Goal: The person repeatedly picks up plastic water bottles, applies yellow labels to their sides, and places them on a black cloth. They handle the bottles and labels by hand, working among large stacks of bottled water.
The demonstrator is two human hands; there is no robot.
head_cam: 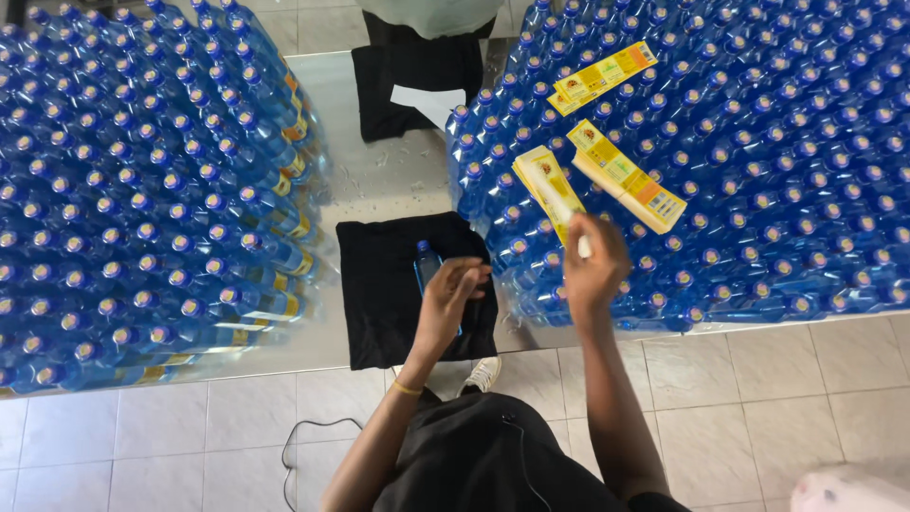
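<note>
Holding a bottle (427, 268) under my left hand (447, 299), fingers curled on it, long axis pointing away from me on the cloth (379, 294). My right hand (592, 270) pinches a label (580, 242); the label stacks (626, 175) lie just beyond.

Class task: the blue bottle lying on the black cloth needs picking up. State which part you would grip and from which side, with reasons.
Probably grip the blue bottle around its body, coming from above. It lies on its side on the black cloth, cap pointing away, so its round flank faces up. The left hand already rests over its near end.
</note>
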